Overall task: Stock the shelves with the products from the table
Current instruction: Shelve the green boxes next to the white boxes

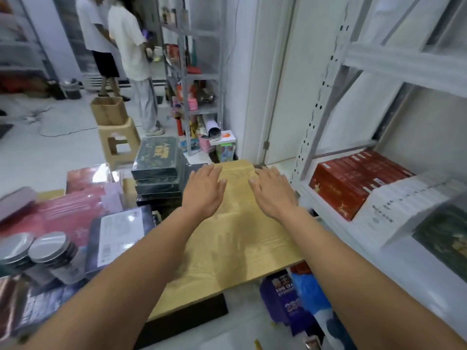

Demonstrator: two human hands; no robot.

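Both hands hang over the bare end of the wooden table [240, 238], palms down, fingers straight and spread, holding nothing. I cannot tell whether they touch the wood. The left hand [204, 189] is just beside the stack of dark green boxes [158, 170], and the right hand [270, 192] is near the shelf post [318, 102].

The products wait on the left part of the table. The shelf [336, 251] on the right already holds some stock.

The likeliest trouble, I think, is that green stack. It stands by the far edge, its boxes are not squared up, and their wrap looks glossy. A careless sweep of the left hand, or lifting several at once, could send them sliding to the floor. A long box swung to the right could catch the post. The bags [298, 296] on the floor between table and shelf could trip a step sideways.

The count:
- 2 hands, both empty.
- At least 3 green boxes in the stack; the lower ones are hard to separate.
- 2 tins [49, 251] with silver lids at the near left.
- 1 dark flat pack with a white label [118, 234].
- Several pink and red flat packs [75, 210], overlapping too much to count.
- 1 row of red boxes [351, 184] and 1 row of white boxes [404, 205] on the shelf, too tight to number.
- 2 people [126, 41] stand at the back.
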